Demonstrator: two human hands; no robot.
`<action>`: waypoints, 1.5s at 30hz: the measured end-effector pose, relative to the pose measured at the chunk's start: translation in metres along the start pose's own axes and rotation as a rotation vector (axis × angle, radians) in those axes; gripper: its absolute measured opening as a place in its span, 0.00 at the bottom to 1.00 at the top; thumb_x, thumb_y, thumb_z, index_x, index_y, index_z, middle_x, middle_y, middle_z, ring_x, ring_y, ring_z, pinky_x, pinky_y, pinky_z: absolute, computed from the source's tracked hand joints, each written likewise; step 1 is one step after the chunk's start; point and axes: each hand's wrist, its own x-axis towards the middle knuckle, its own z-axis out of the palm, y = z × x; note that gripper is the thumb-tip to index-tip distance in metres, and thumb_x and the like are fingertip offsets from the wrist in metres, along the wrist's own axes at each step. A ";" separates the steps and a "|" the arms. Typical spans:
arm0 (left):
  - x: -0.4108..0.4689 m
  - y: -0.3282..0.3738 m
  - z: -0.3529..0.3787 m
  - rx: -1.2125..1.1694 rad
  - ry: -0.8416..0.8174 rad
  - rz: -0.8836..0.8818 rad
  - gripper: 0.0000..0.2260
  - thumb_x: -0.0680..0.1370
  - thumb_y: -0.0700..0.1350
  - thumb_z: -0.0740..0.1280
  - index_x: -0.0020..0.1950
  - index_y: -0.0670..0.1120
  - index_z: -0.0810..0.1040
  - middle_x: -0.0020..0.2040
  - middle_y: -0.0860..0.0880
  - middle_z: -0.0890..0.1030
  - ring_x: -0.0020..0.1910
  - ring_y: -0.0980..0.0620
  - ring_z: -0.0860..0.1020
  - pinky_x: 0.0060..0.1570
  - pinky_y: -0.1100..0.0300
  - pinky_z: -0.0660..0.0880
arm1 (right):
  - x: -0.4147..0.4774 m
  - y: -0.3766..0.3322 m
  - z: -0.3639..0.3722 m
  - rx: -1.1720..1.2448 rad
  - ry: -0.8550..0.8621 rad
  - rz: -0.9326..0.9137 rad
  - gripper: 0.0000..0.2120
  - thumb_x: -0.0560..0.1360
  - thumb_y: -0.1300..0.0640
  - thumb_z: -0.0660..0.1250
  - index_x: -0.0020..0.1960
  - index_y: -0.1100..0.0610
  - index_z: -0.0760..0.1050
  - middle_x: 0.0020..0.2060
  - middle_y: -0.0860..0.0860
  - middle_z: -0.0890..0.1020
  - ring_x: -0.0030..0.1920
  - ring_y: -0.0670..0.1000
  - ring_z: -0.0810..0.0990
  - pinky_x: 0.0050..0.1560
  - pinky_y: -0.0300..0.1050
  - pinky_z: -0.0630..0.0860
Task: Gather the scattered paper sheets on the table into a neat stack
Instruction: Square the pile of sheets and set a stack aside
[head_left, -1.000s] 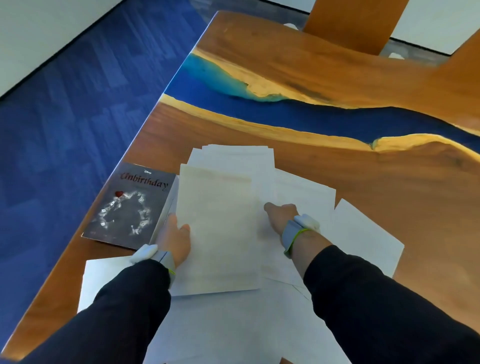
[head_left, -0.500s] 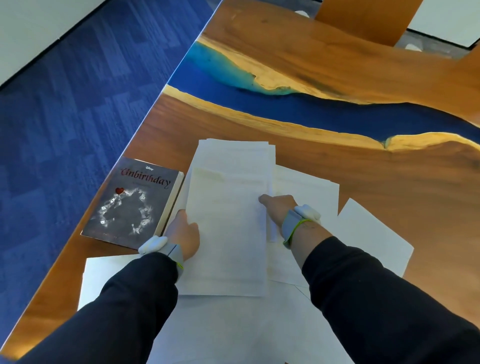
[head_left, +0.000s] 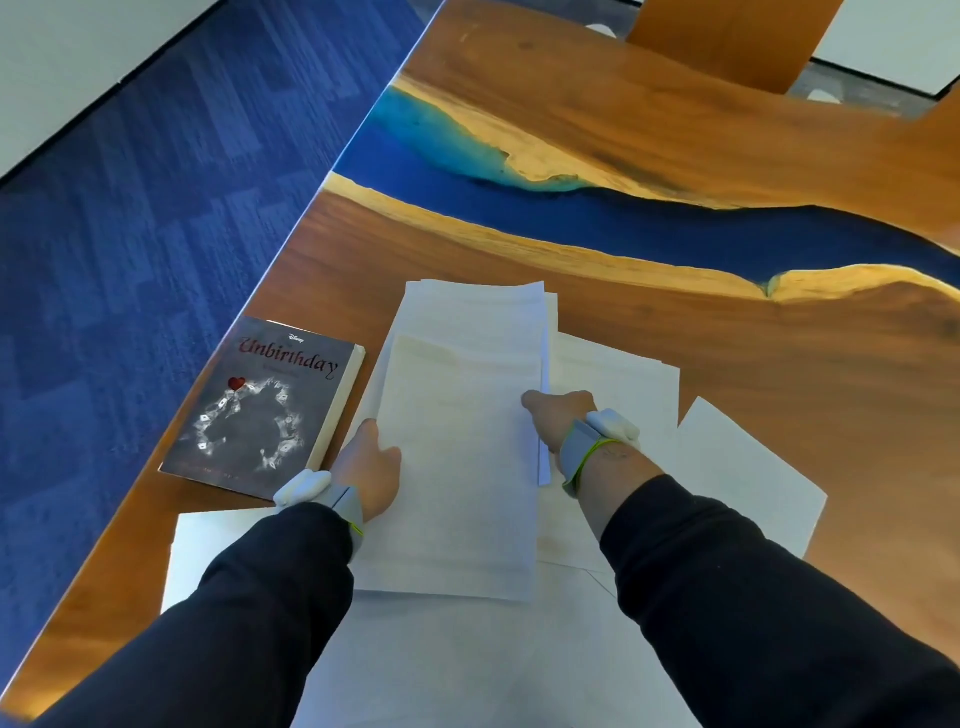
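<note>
A pile of white paper sheets (head_left: 460, 441) lies on the wooden table (head_left: 779, 364), roughly squared up. My left hand (head_left: 369, 467) grips its left edge, thumb on top. My right hand (head_left: 558, 418) holds the right edge, fingers tucked under the sheets. More loose sheets lie spread around: one (head_left: 618, 384) just right of the pile, another (head_left: 748, 478) further right, one (head_left: 208, 545) at the near left corner and a large one (head_left: 467, 660) close to me, partly hidden by my sleeves.
A grey paperback book (head_left: 265, 400) titled "Unbirthday" lies left of the pile, near the table's left edge. A blue resin river (head_left: 571, 218) crosses the table beyond the papers. A wooden chair back (head_left: 727, 41) stands at the far side. Blue carpet lies left.
The upper sheets have slid away from me and lined up more closely with the sheets beneath. Both hands moved slightly forward with them, staying on the pile's two side edges.
</note>
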 end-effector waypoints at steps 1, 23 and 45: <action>0.000 0.000 -0.001 0.000 0.000 0.001 0.11 0.85 0.43 0.57 0.67 0.41 0.67 0.57 0.39 0.78 0.55 0.40 0.78 0.50 0.54 0.71 | 0.001 0.000 -0.001 0.012 -0.014 0.004 0.17 0.71 0.52 0.68 0.50 0.62 0.68 0.34 0.53 0.68 0.30 0.52 0.64 0.35 0.46 0.62; 0.001 -0.003 -0.004 -0.042 -0.040 0.025 0.12 0.84 0.44 0.59 0.68 0.45 0.68 0.56 0.44 0.79 0.53 0.44 0.79 0.53 0.53 0.76 | 0.001 0.012 0.006 0.160 -0.194 -0.154 0.15 0.74 0.57 0.71 0.58 0.60 0.79 0.51 0.59 0.84 0.47 0.61 0.84 0.52 0.57 0.81; -0.050 0.070 -0.018 -0.774 -0.163 0.451 0.57 0.58 0.48 0.84 0.80 0.58 0.55 0.65 0.49 0.81 0.67 0.48 0.78 0.68 0.44 0.72 | -0.073 0.030 -0.155 0.333 -0.477 -0.674 0.10 0.76 0.58 0.70 0.57 0.52 0.80 0.53 0.52 0.85 0.50 0.50 0.85 0.42 0.39 0.80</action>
